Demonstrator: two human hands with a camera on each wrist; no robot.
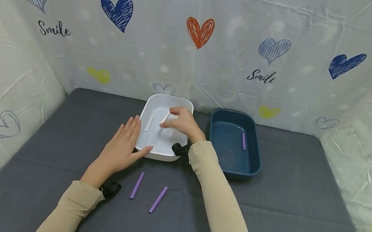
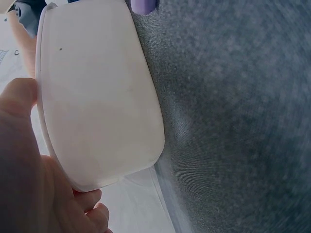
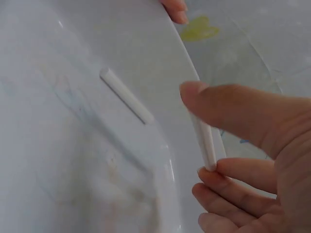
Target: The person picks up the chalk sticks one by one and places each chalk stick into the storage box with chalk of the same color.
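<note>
Over the white tray (image 1: 163, 144), my right hand (image 1: 184, 124) pinches a white chalk stick (image 3: 206, 143) between thumb and fingertips. A second white chalk stick (image 1: 149, 123) lies on the tray's floor, to the left of the held one. My left hand (image 1: 119, 149) rests against the tray's near left corner, fingers straight along its left side and thumb at the front rim. In the left wrist view, the tray's outer wall (image 2: 102, 97) fills the space beside that hand.
Right of the white tray stands a dark blue tray (image 1: 223, 163) with one purple chalk stick (image 1: 244, 141) inside. Two more purple sticks, a left one (image 1: 137, 185) and a right one (image 1: 158, 199), lie on the grey cloth in front. A heart-printed curtain (image 1: 229, 70) hangs close behind both trays.
</note>
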